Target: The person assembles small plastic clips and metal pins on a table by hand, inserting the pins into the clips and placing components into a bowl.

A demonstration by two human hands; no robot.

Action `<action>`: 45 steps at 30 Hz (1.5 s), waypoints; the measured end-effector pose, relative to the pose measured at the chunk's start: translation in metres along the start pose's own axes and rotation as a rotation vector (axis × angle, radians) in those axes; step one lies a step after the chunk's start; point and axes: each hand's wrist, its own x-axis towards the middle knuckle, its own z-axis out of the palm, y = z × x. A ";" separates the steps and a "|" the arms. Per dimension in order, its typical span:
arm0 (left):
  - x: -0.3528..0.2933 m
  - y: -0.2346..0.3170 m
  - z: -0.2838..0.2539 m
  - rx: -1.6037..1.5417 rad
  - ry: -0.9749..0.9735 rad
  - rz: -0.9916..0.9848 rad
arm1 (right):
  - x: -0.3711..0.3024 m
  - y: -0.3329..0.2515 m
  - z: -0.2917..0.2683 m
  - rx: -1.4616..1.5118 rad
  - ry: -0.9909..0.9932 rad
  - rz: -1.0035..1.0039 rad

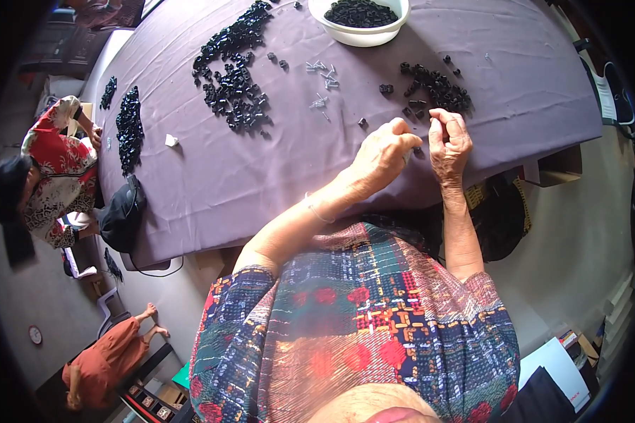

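Observation:
Over the near edge of the cloth-covered table (310, 169), my left hand (386, 154) is closed, thumb and finger pinched together. A small dark piece (418, 151) shows just under its fingertips; whether they grip it or it lies on the cloth I cannot tell. Beside it on the right, my right hand (450, 146) is raised with its fingers pinched, and whatever they hold is too small to see. Just beyond the right fingertips lies a pile of small black parts (444, 90). A single black part (363, 123) rests past my left knuckles. Small clear pins (324, 74) lie scattered farther off.
A white bowl (363, 37) filled with black parts stands at the far side. Larger heaps of black parts (236, 99) spread to the left. At the left edge a person in a red patterned top (60, 151) sits at the table; another in orange (102, 359) is farther back.

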 end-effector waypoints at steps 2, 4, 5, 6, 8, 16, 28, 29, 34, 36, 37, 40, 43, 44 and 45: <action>-0.001 0.000 0.009 0.012 0.018 0.036 | -0.001 0.000 0.001 0.018 -0.012 0.032; -0.001 0.000 0.013 0.130 -0.020 0.063 | 0.000 -0.001 0.001 0.020 -0.007 0.035; -0.001 0.002 0.013 0.143 -0.027 0.073 | 0.000 -0.002 0.000 0.023 -0.004 0.036; 0.000 0.003 0.013 0.144 -0.026 0.075 | 0.000 -0.002 -0.001 0.023 -0.002 0.035; 0.001 0.006 0.012 0.222 -0.101 0.050 | -0.001 -0.002 -0.001 0.031 -0.034 0.067; 0.015 0.009 0.008 0.251 -0.277 0.077 | -0.001 -0.003 -0.002 0.017 -0.015 0.067; 0.002 -0.006 -0.002 0.089 0.009 0.193 | 0.001 -0.006 -0.001 0.006 -0.009 0.067; 0.009 -0.006 -0.012 0.132 0.084 0.193 | 0.001 -0.007 0.000 0.027 -0.022 0.092; 0.083 -0.016 -0.078 0.223 0.445 0.357 | 0.000 -0.002 0.000 0.021 0.027 0.009; 0.117 -0.032 -0.101 0.293 0.570 0.410 | 0.000 -0.005 0.001 0.039 0.006 0.027; 0.130 -0.040 -0.108 0.292 0.575 0.374 | -0.001 -0.004 0.000 0.049 -0.014 0.050; 0.145 -0.067 -0.117 0.468 0.467 0.226 | 0.000 -0.008 0.002 0.084 -0.036 0.078; 0.130 -0.059 -0.092 0.473 0.532 0.306 | 0.000 -0.006 0.002 0.068 -0.025 0.063; 0.120 -0.057 -0.081 0.432 0.507 0.353 | -0.001 -0.006 0.002 0.080 -0.030 0.072; 0.105 -0.052 -0.067 0.457 0.411 0.348 | 0.000 -0.006 0.001 0.080 -0.032 0.077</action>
